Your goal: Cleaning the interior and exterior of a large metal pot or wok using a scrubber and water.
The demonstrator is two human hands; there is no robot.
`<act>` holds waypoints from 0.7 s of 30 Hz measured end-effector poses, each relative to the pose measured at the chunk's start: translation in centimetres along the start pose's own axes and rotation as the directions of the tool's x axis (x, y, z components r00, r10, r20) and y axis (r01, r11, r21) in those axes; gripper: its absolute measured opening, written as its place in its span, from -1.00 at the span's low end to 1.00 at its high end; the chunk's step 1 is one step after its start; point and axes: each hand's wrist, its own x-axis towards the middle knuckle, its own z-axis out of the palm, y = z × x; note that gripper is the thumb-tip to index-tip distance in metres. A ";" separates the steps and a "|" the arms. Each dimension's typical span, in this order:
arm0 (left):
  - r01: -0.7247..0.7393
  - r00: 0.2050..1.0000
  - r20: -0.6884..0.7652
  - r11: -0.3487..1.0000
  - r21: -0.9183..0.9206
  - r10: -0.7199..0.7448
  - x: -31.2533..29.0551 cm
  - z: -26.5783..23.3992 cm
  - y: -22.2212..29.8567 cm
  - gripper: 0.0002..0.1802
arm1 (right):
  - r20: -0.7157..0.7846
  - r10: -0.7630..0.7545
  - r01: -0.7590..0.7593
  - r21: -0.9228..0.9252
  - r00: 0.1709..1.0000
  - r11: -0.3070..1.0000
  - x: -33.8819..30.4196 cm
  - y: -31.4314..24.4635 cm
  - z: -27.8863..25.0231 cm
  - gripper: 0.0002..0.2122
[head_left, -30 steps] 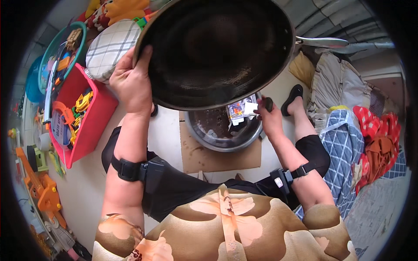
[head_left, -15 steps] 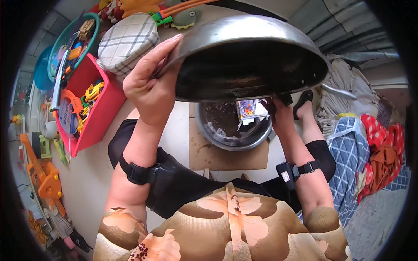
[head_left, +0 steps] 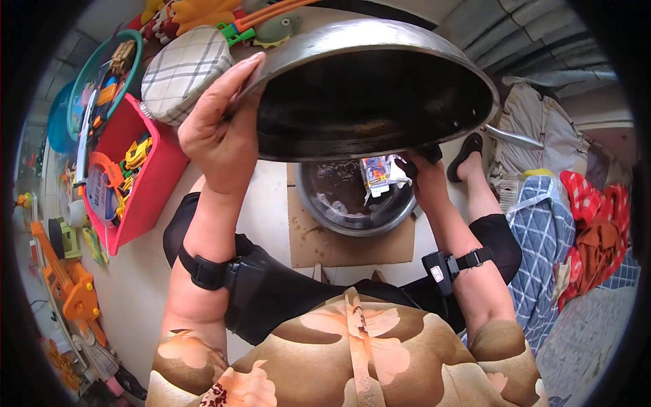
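While left hand (head_left: pixel 220 136) pinches tilted pan (head_left: pixel 373 102), right hand (head_left: pixel 428 180) grip unclear; basin (head_left: pixel 359 229) holds murky water (head_left: pixel 332 182); red bin (head_left: pixel 163 180) holds toys (head_left: pixel 135 157).

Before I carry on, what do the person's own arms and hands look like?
The left hand and right hand show no gloves, though the right is partly hidden. The short left sleeve and right sleeve are brown and cream with peach patches. The left forearm strap is black with a buckle; the black right forearm strap carries a black box with a white label.
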 end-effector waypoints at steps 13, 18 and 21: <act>0.049 0.991 -0.134 0.986 0.159 -0.027 2.0 -0.6 -1.8 -0.79 | 0.156 -0.006 0.050 -0.277 0.988 0.959 1.0 -1.0 -0.8 -0.70; 0.044 0.987 -0.162 0.980 0.192 -0.013 3.1 -0.5 -2.1 -0.80 | 0.083 -0.224 0.218 -0.691 0.971 0.689 3.0 0.6 -3.2 -0.61; 0.040 0.987 -0.158 0.979 0.202 -0.008 3.9 -0.1 -1.9 -0.79 | -0.012 -0.133 0.059 -0.856 0.991 0.513 3.7 1.6 -3.9 -0.55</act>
